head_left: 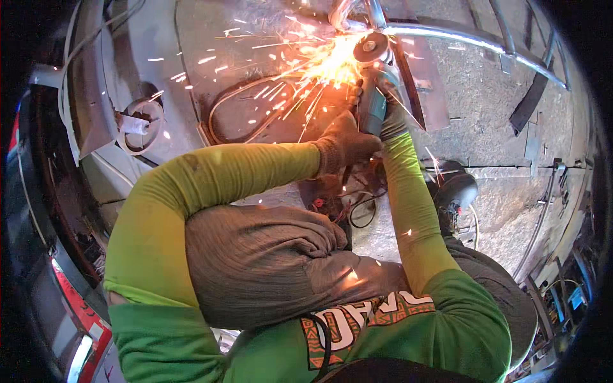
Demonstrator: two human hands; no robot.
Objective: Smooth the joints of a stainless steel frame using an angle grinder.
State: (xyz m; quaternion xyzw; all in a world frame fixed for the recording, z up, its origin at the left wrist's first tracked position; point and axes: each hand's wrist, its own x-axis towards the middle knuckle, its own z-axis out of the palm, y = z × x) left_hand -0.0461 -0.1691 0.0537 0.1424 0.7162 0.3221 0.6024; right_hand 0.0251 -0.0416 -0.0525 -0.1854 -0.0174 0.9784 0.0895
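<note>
In a brown glove, my left hand [348, 142] is closed around the rear of a teal angle grinder [372, 110]. My right hand [393, 120], gloved too and partly hidden by the tool, grips the grinder's other side. The round disc [371, 48] at its head is up against a bent metal tube [345, 14] at the top of the view. Bright sparks [338, 60] spray left and down from there, and their glare hides the exact contact point. A long shiny tube [447, 35] runs right from the same spot.
A looped cable or strap [220, 105] lies on the floor to the left, beyond it a ring-shaped piece [142, 121]. Near my right forearm is a dark rounded object [456, 190]. A dark flat strip [529, 105] lies at the right. My bent knee [255, 262] is below my left forearm.
</note>
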